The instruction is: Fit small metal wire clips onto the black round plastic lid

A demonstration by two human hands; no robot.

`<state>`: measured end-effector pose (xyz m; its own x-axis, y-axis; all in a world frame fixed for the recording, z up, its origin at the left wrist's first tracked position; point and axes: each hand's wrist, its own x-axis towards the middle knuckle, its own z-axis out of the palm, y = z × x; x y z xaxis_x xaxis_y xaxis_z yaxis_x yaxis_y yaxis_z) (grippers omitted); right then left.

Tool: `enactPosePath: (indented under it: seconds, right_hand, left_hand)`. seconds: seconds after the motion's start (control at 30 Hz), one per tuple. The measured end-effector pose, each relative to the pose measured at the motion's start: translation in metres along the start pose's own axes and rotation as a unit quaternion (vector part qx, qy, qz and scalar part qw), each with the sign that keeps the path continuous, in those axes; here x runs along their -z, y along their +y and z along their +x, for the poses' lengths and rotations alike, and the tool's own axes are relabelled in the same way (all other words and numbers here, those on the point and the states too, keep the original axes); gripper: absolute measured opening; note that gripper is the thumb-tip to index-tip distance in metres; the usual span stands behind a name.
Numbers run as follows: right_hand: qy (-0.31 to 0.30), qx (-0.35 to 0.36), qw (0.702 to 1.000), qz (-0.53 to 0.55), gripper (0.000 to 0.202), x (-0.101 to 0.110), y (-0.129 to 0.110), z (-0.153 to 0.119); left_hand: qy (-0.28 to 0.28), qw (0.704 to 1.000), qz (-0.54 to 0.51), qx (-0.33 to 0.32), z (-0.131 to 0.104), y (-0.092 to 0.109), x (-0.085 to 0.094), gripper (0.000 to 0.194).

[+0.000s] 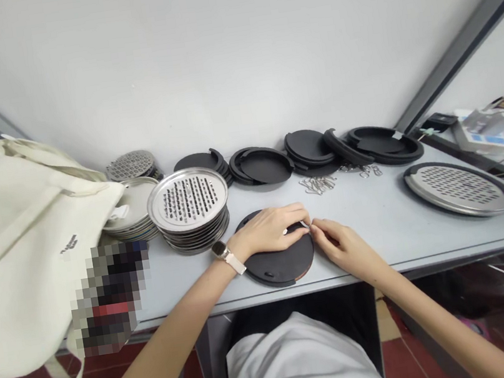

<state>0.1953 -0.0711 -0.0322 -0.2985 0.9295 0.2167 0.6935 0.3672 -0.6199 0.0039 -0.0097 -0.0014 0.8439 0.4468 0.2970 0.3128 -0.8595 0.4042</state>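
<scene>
Workbench: the grey table runs along a white wall; stock sits at the back edge, so the front strip by the person is free for handling.
Tote bag: a cream cloth bag slumps on the left end, its side leaning towards the metal stacks.
Black rims: rubbery black round covers lie overlapped in a row against the wall, apparently as a supply within arm's reach.
Grater discs: a stack of perforated steel discs stands left of centre, holes up; plainer metal plates are piled just beside it.
Single grater: one slotted oval grater plate lies alone at the right, well apart from the stacks.
Black disc: the round black cover being worked on lies flat at the table's front edge, directly before the person.
Left hand: the left hand presses palm-down on the disc, seemingly to steady it; its fingertips pinch at the rim.
Right hand: the right hand meets the left at the disc's right edge, fingers closed on a small metal clip.
Loose clips: a scatter of wire clips lies behind the disc.
</scene>
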Motion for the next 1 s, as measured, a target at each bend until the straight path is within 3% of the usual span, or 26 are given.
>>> enactPosePath:
  seconds: [1.0]
  right_hand:
    - [0.018, -0.004, 0.999, -0.046, 0.027, -0.0056, -0.0014, -0.0057]
  left_hand:
    - [-0.005, 0.998, 0.056, 0.025, -0.0024, 0.0074, 0.0046, 0.025]
